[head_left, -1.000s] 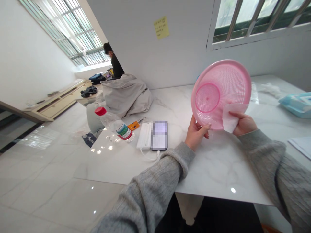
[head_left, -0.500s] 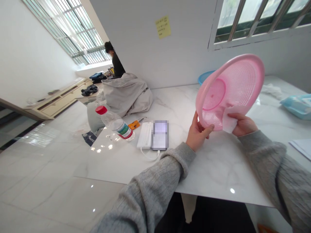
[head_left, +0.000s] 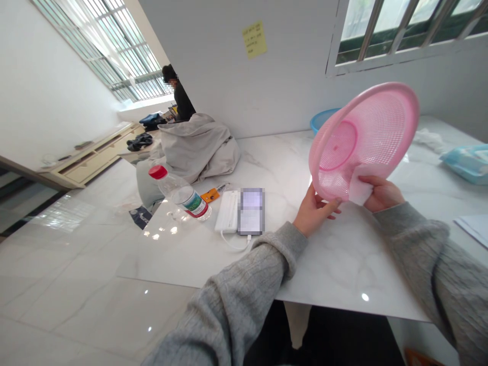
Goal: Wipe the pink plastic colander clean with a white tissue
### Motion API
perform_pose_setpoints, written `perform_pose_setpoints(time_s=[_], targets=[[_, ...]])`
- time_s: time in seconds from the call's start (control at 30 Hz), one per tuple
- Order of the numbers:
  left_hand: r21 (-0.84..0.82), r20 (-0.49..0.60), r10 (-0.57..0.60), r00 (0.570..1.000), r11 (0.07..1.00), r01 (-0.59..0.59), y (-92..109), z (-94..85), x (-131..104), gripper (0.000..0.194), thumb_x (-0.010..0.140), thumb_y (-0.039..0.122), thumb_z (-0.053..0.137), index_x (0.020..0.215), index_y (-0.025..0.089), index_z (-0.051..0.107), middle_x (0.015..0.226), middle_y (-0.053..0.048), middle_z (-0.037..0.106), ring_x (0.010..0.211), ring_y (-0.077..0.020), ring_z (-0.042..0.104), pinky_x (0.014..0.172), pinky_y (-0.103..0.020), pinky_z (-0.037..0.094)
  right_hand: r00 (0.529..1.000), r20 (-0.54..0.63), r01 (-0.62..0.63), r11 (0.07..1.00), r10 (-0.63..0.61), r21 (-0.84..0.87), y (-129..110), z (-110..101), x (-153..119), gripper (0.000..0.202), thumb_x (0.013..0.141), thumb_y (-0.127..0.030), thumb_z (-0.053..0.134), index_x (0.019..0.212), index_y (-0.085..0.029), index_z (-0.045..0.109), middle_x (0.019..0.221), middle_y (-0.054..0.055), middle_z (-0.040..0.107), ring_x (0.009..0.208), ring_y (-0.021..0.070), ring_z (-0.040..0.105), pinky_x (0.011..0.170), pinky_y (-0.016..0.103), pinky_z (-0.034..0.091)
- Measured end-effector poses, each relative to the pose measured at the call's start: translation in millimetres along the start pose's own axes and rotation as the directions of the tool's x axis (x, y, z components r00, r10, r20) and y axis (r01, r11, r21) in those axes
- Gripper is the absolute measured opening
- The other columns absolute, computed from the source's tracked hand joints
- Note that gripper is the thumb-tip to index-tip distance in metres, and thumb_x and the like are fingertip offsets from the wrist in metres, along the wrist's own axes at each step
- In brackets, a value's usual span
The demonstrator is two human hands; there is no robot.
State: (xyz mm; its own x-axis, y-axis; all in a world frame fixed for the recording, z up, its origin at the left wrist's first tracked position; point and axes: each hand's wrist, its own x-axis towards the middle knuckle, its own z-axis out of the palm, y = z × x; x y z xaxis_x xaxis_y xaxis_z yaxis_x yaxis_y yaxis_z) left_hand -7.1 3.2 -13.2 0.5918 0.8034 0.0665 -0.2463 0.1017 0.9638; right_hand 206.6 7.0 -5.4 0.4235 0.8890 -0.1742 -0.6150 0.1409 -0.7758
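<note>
A pink mesh basket (head_left: pixel 385 117) is held up tilted above the table, its open side turned toward me. My left hand (head_left: pixel 314 211) grips the basket's lower rim, thumb at the front edge and fingers partly hidden beneath. A white wipe (head_left: pixel 360 188) lies against the inside wall near the lower right rim. My right hand (head_left: pixel 383 193) is closed on the wipe and presses it to the mesh; some of its fingers are out of sight behind the wipe and rim.
On the white marbled table (head_left: pixel 274 269) are a phone (head_left: pixel 251 211), a white power bank (head_left: pixel 226 211), a bottle (head_left: pixel 183 195), an orange object (head_left: pixel 209 195) and grey cloth (head_left: pixel 202 145). Behind the basket sits a blue basin (head_left: pixel 320 119); rightward, a wipes pack (head_left: pixel 467 162). A person (head_left: pixel 183 99) is far left.
The basket has shifted slightly up and right and turned a little. My left thumb has slid a bit rightward along the rim. My right hand keeps hold of the wipe.
</note>
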Motion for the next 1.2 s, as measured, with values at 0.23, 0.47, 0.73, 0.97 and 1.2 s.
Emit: perform_pose_setpoints(time_s=[0.23, 0.47, 0.73, 0.97, 1.2], targets=[[0.076, 0.069, -0.065, 0.996, 0.995, 0.059, -10, 2.3, 4, 0.071, 0.092, 0.071, 0.075, 0.133, 0.015, 0.060, 0.132, -0.023, 0.074, 0.094, -0.0241, 0.080, 0.073, -0.033, 0.061, 0.996, 0.011, -0.085, 0.994, 0.086, -0.071, -4, 10, -9, 0.039, 0.080, -0.005, 0.067, 0.111, -0.024, 0.081, 0.123, 0.009, 0.083, 0.136, 0.0309, 0.071, 0.128, 0.055, 0.048], [0.187, -0.037, 0.018, 0.999, 0.982, -0.011, -10, -2.0, 7, 0.069, 0.095, 0.075, 0.068, 0.128, 0.016, 0.055, 0.095, -0.008, 0.075, 0.070, -0.0162, 0.072, 0.066, -0.030, 0.058, 1.000, -0.023, 0.013, 0.998, -0.015, -0.069, -3, 9, -3, 0.038, 0.078, -0.001, 0.067, 0.103, -0.025, 0.081, 0.124, 0.006, 0.083, 0.140, 0.0271, 0.069, 0.128, 0.049, 0.048], [0.224, -0.123, 0.082, 0.989, 0.973, -0.053, -6, -6.0, 3, 0.073, 0.095, 0.075, 0.068, 0.139, 0.019, 0.056, 0.076, 0.003, 0.066, 0.062, -0.0134, 0.062, 0.068, -0.029, 0.051, 0.995, -0.069, 0.069, 0.997, -0.071, -0.032, -3, 2, 6, 0.044, 0.070, 0.002, 0.073, 0.104, -0.024, 0.081, 0.125, 0.007, 0.083, 0.141, 0.0288, 0.068, 0.125, 0.046, 0.053], [0.275, -0.296, 0.188, 0.936, 0.956, -0.105, 2, -8.3, 2, 0.074, 0.101, 0.075, 0.059, 0.152, 0.020, 0.054, 0.082, 0.002, 0.064, 0.068, -0.0134, 0.054, 0.068, -0.027, 0.047, 0.992, -0.083, 0.090, 0.995, -0.094, -0.050, -3, 0, 8, 0.043, 0.069, 0.005, 0.074, 0.102, -0.022, 0.080, 0.123, 0.008, 0.082, 0.132, 0.0256, 0.072, 0.121, 0.041, 0.057], [0.092, -0.191, 0.091, 0.977, 0.993, -0.075, 4, -2.8, -1, 0.094, 0.091, 0.071, 0.078, 0.161, 0.022, 0.039, 0.100, -0.003, 0.070, 0.072, -0.0132, 0.063, 0.065, -0.027, 0.055, 0.988, -0.117, 0.103, 0.995, -0.103, -0.011, -3, 6, 3, 0.041, 0.071, 0.006, 0.070, 0.099, -0.022, 0.079, 0.117, 0.006, 0.083, 0.129, 0.0234, 0.073, 0.122, 0.039, 0.056]])
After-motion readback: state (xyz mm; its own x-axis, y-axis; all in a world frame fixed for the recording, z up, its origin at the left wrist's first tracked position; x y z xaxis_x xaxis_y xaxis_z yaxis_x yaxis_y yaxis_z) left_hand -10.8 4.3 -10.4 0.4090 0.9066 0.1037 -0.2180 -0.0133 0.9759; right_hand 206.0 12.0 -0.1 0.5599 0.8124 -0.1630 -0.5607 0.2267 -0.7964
